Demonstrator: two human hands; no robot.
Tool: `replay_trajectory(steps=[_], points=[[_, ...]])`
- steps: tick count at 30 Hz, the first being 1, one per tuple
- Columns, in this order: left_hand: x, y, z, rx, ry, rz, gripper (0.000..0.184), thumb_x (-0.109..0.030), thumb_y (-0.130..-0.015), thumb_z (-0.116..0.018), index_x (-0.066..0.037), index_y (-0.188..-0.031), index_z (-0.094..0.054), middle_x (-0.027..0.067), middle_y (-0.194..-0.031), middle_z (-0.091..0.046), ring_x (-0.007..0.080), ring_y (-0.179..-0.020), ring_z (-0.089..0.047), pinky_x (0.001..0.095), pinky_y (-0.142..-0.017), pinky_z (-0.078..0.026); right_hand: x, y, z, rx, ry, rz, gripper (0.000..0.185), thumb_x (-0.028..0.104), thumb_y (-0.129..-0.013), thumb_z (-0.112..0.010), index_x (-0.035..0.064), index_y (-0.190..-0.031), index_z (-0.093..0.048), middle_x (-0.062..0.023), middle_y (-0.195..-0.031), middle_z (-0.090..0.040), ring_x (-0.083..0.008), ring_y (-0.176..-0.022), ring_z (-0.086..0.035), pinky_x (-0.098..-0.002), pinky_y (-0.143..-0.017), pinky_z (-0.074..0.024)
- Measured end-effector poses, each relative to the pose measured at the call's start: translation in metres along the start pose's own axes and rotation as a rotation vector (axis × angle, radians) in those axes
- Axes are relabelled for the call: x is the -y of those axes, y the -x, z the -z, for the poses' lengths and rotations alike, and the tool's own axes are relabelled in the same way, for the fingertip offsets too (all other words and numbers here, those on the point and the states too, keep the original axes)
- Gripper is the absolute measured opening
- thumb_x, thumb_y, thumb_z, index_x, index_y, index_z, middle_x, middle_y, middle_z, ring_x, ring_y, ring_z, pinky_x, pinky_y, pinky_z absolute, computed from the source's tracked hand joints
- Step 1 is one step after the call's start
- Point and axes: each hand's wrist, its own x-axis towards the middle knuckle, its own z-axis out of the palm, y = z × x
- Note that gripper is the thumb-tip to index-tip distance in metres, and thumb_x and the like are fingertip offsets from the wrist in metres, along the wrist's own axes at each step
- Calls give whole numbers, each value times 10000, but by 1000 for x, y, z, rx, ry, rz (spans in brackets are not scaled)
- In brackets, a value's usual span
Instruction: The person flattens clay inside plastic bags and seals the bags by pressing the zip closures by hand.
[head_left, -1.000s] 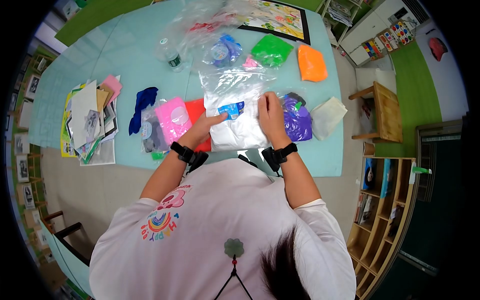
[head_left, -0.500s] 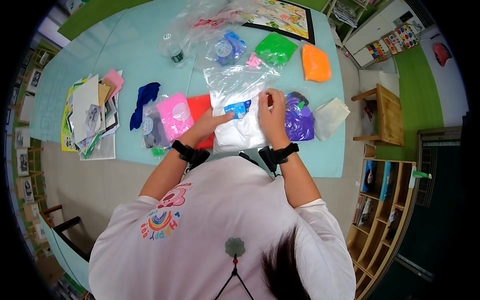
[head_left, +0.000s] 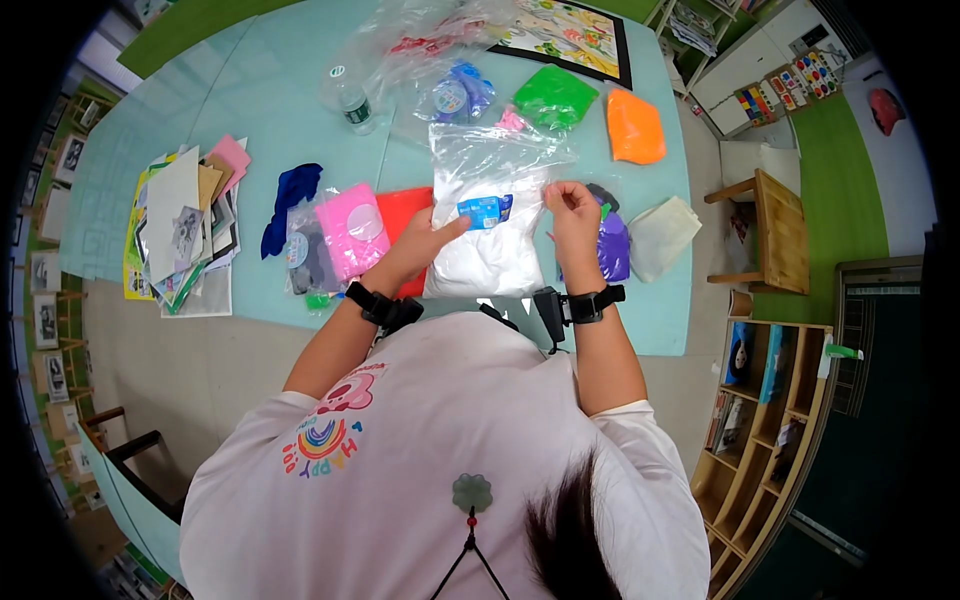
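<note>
Plainly, the clear bag (head_left: 490, 150) between both hands (head_left: 422, 245) (head_left: 577, 225) holds white material (head_left: 490, 258).

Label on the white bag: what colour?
The label is mostly blue; head view shows it best.

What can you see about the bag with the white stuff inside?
The bag looks like clear, shiny plastic. Soft-looking white filling plumps out its lower part, while the top is see-through and crinkled. A printed blue label sits near the middle. The bag is at the table's near side, top end pointing away. The left hand grips its left side, thumb by the label; the right hand's fingers are at its right edge, perhaps pinching it.
</note>
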Motion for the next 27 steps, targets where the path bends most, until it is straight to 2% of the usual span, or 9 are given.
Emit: replay_trajectory(steps=[4,7,10,11,14,17,20,26,27], points=[[-4,1,-2,-114,-5,-51,450,-201,-958,-679,23,-1321,-534,99,-1216,-646,170,-1066,-640,326,-913,-525,-7,0,-1,44,120,147,168,134,-949,-666,-16,-998,-610,-46,-861,-639,-113,-796,-599,-247,-738,-485],[-4,-1,3,-186,144,-117,430,-190,-950,-691,29,-1293,-551,96,-1178,-660,171,-1037,-652,323,-893,-534,11,20,-9,121,80,-85,379,281,-966,-654,-29,-1161,-556,-99,-887,-642,-152,-831,-630,-279,-763,-505],[-10,-2,4,-197,260,-110,463,-188,-953,-685,31,-1323,-514,112,-1230,-639,199,-1082,-650,341,-920,-539,9,33,-9,440,420,-91,590,408,-963,-629,-47,-1301,-464,-190,-974,-665,-239,-901,-672,-343,-802,-523],[-10,-3,4,-189,283,-120,477,-191,-956,-680,29,-1338,-499,114,-1251,-629,204,-1102,-643,345,-934,-535,10,36,-12,405,557,-3,652,445,-955,-617,-66,-1326,-451,-271,-1049,-667,-341,-963,-681,-397,-835,-518],[-12,-2,5,-118,404,-108,510,-215,-972,-660,17,-1379,-458,116,-1304,-598,212,-1153,-620,359,-976,-515,31,42,-19,409,676,-7,617,420,-960,-607,-67,-1308,-457,-310,-1080,-655,-411,-987,-665,-416,-843,-512],[-10,1,6,-128,431,-116,509,-241,-991,-631,8,-1394,-445,112,-1326,-585,213,-1183,-602,368,-1009,-495,14,44,-21,275,650,132,590,429,-965,-592,-61,-1274,-481,-288,-1020,-666,-422,-932,-662,-419,-821,-510],[-7,3,6,-174,402,-153,494,-248,-1004,-612,8,-1392,-447,112,-1329,-584,216,-1193,-596,368,-1018,-488,18,39,-18,312,599,152,574,438,-968,-587,-55,-1247,-491,-277,-971,-668,-412,-873,-667,-417,-791,-511],[0,4,16,-208,482,-241,538,-239,-1000,-618,-1,-1428,-395,130,-1388,-522,223,-1270,-529,375,-1066,-444,44,44,-17,400,711,-46,497,418,-976,-588,-46,-1148,-540,-247,-913,-665,-377,-817,-672,-416,-699,-512],[1,5,19,-211,480,-252,554,-228,-996,-623,-1,-1438,-378,137,-1410,-499,227,-1296,-505,382,-1082,-429,39,45,-16,355,685,26,497,420,-968,-602,-44,-1138,-548,-237,-910,-665,-378,-809,-670,-422,-688,-513]])
